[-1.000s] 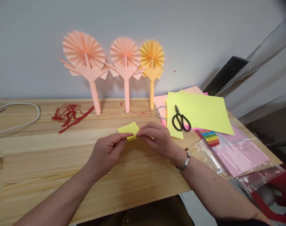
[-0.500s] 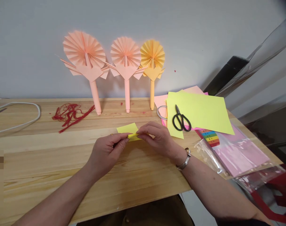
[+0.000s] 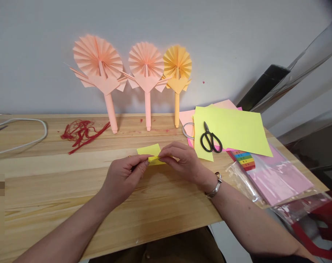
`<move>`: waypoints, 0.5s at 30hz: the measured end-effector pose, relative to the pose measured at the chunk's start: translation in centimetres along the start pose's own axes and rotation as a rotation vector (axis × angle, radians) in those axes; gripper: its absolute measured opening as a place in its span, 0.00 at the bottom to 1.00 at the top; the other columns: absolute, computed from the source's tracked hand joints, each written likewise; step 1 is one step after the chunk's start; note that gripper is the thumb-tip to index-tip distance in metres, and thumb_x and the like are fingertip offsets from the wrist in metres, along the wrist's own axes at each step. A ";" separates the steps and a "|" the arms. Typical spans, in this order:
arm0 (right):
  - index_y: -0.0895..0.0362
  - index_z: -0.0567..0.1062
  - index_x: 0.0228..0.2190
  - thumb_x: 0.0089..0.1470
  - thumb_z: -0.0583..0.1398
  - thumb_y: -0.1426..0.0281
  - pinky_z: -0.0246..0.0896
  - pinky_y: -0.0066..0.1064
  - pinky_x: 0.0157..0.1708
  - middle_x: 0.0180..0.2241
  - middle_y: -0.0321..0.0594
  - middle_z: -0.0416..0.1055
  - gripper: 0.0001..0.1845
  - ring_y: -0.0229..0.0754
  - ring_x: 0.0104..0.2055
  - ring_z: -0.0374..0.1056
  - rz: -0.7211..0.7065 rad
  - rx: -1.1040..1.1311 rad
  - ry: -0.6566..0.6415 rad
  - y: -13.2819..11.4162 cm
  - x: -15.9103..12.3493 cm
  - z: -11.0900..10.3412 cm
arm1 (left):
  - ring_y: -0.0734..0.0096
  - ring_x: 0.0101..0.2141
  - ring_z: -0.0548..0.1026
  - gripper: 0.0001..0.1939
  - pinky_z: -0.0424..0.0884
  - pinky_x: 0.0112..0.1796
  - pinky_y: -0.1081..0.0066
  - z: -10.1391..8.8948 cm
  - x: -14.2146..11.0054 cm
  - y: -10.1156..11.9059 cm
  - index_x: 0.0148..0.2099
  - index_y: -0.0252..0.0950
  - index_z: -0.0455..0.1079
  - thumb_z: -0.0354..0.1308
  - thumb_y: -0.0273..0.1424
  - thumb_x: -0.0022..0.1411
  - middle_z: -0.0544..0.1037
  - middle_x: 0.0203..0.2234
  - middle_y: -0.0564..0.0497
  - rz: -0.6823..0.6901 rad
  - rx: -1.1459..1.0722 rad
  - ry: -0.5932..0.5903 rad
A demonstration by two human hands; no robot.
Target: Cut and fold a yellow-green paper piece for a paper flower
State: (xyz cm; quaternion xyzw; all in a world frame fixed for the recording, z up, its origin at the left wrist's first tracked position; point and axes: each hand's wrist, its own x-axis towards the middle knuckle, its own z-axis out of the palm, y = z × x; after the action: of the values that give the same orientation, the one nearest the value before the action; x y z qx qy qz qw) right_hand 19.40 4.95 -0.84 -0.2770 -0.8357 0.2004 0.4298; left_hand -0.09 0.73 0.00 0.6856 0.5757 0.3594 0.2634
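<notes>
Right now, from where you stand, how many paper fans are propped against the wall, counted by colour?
Peach pleated paper fans: 2
Yellow pleated paper fan: 1
Total: 3

The small yellow paper [image 3: 149,149] is matt and smooth, the table [image 3: 59,208] is pale smooth wood, the plastic bag [image 3: 281,182] is thin and glossy, and the bracelet [image 3: 215,188] is shiny metal.
</notes>
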 end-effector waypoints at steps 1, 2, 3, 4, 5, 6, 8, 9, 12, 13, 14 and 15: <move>0.58 0.74 0.31 0.55 0.56 0.78 0.64 0.29 0.36 0.31 0.41 0.74 0.07 0.37 0.34 0.68 0.000 0.000 -0.003 0.0 0.0 0.0 | 0.74 0.19 0.67 0.12 0.64 0.23 0.75 0.0 0.0 0.0 0.38 0.37 0.78 0.54 0.33 0.56 0.73 0.17 0.56 -0.001 -0.006 0.002; 0.58 0.74 0.31 0.55 0.56 0.78 0.64 0.29 0.36 0.31 0.41 0.74 0.07 0.37 0.34 0.68 0.002 -0.001 -0.005 0.0 0.0 0.0 | 0.75 0.19 0.67 0.12 0.64 0.23 0.75 0.0 0.0 0.0 0.38 0.37 0.77 0.54 0.33 0.56 0.72 0.16 0.57 -0.001 -0.012 0.001; 0.57 0.74 0.31 0.55 0.56 0.78 0.64 0.29 0.36 0.31 0.40 0.74 0.08 0.37 0.35 0.68 0.006 -0.004 -0.010 0.0 0.0 0.0 | 0.75 0.18 0.66 0.12 0.64 0.23 0.75 0.0 0.0 0.0 0.38 0.36 0.77 0.54 0.33 0.57 0.71 0.16 0.57 0.000 -0.017 -0.002; 0.57 0.74 0.31 0.55 0.56 0.78 0.64 0.29 0.37 0.32 0.40 0.74 0.08 0.37 0.35 0.68 0.010 -0.006 -0.014 0.1 0.0 0.0 | 0.75 0.19 0.66 0.13 0.64 0.23 0.75 0.0 0.0 0.0 0.39 0.36 0.77 0.53 0.33 0.57 0.70 0.16 0.57 0.001 -0.022 -0.006; 0.57 0.74 0.32 0.56 0.56 0.78 0.64 0.30 0.37 0.32 0.40 0.74 0.08 0.38 0.35 0.68 0.013 -0.009 -0.019 0.1 -0.1 0.0 | 0.76 0.19 0.66 0.13 0.64 0.23 0.75 0.0 0.0 0.0 0.39 0.36 0.77 0.53 0.34 0.57 0.70 0.15 0.57 0.003 -0.027 -0.010; 0.57 0.74 0.32 0.56 0.56 0.78 0.64 0.30 0.37 0.32 0.40 0.74 0.08 0.38 0.35 0.68 0.015 -0.009 -0.022 0.1 -0.1 0.0 | 0.76 0.19 0.66 0.13 0.64 0.23 0.75 0.0 0.0 -0.1 0.40 0.37 0.76 0.53 0.34 0.58 0.69 0.15 0.58 0.005 -0.029 -0.014; 0.57 0.74 0.32 0.56 0.56 0.77 0.64 0.30 0.37 0.32 0.40 0.74 0.07 0.38 0.35 0.68 0.012 -0.004 -0.026 0.1 0.0 0.0 | 0.76 0.19 0.65 0.13 0.63 0.23 0.75 0.1 0.0 -0.1 0.40 0.37 0.76 0.52 0.33 0.59 0.68 0.15 0.58 0.009 -0.031 -0.021; 0.57 0.74 0.31 0.56 0.56 0.77 0.64 0.30 0.37 0.32 0.40 0.74 0.07 0.38 0.35 0.68 0.012 -0.002 -0.027 0.2 0.0 0.0 | 0.76 0.19 0.65 0.13 0.63 0.23 0.76 0.1 0.1 -0.1 0.41 0.37 0.76 0.52 0.33 0.59 0.67 0.15 0.59 0.011 -0.031 -0.023; 0.57 0.73 0.31 0.56 0.56 0.76 0.64 0.30 0.37 0.32 0.40 0.74 0.06 0.38 0.35 0.68 0.019 0.000 -0.040 0.1 0.0 0.0 | 0.77 0.18 0.65 0.13 0.63 0.22 0.76 0.2 0.1 -0.2 0.41 0.38 0.76 0.52 0.33 0.59 0.67 0.15 0.59 0.027 -0.030 -0.027; 0.57 0.73 0.31 0.56 0.56 0.76 0.64 0.31 0.37 0.32 0.41 0.74 0.06 0.39 0.35 0.68 0.024 0.000 -0.045 0.2 0.0 0.0 | 0.77 0.18 0.65 0.13 0.63 0.22 0.76 0.2 0.0 -0.2 0.42 0.38 0.76 0.52 0.33 0.59 0.67 0.15 0.59 0.031 -0.032 -0.028; 0.57 0.73 0.30 0.56 0.56 0.76 0.64 0.31 0.38 0.32 0.41 0.74 0.06 0.39 0.36 0.68 0.026 0.000 -0.049 0.2 0.0 0.0 | 0.77 0.18 0.65 0.13 0.63 0.22 0.76 0.2 0.0 -0.2 0.41 0.38 0.76 0.52 0.33 0.58 0.68 0.15 0.59 0.034 -0.033 -0.027; 0.57 0.73 0.30 0.55 0.56 0.77 0.64 0.31 0.38 0.32 0.41 0.74 0.06 0.39 0.36 0.68 0.028 -0.001 -0.053 0.2 0.0 0.0 | 0.77 0.18 0.66 0.13 0.64 0.23 0.76 0.2 0.0 -0.2 0.41 0.38 0.76 0.52 0.33 0.58 0.68 0.15 0.59 0.034 -0.033 -0.026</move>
State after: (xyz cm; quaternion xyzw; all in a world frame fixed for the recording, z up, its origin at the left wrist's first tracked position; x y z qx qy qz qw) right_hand 19.47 5.09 -0.97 -0.2837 -0.8429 0.2132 0.4043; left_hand -0.05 0.80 -0.21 0.6955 0.5544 0.3646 0.2758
